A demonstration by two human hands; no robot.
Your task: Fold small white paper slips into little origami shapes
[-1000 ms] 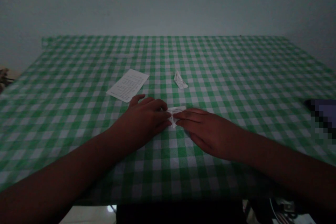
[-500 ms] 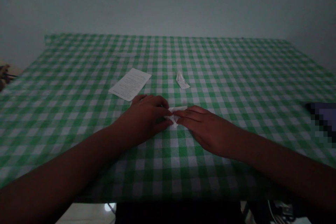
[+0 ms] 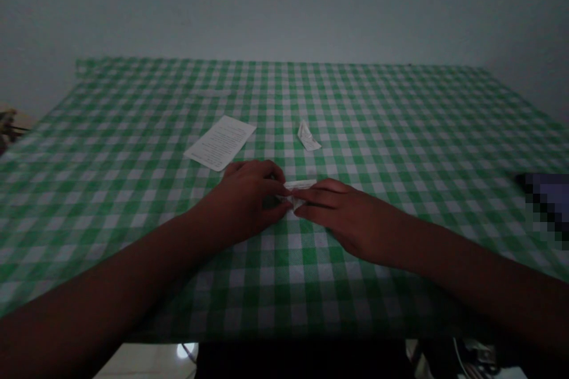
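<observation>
Both hands meet over a small piece of folded paper [image 3: 300, 184] on the tablecloth near the middle of the table. My left hand [image 3: 249, 196] is closed on the paper's left side, thumb and fingers pinching it. From the right, my right hand [image 3: 351, 213] presses its closed fingers on the same paper, fingertips touching those of the left. Much of the paper is hidden under the fingers; a pale strip shows along its far edge. Beyond the hands lies a folded paper shape [image 3: 307, 136] with a pointed top. A flat printed sheet [image 3: 222, 142] rests just past my left hand.
A green and white checked tablecloth [image 3: 377, 112] covers the table, which reaches a plain wall [image 3: 284, 6]. A dark-edged object [image 3: 546, 201], partly blurred out, lies at the right edge. Cables and other items show below the table at lower right.
My right hand's fingertips have shifted slightly left over the folded paper, covering more of its near part. The left hand has barely moved, and the other papers lie as before.
</observation>
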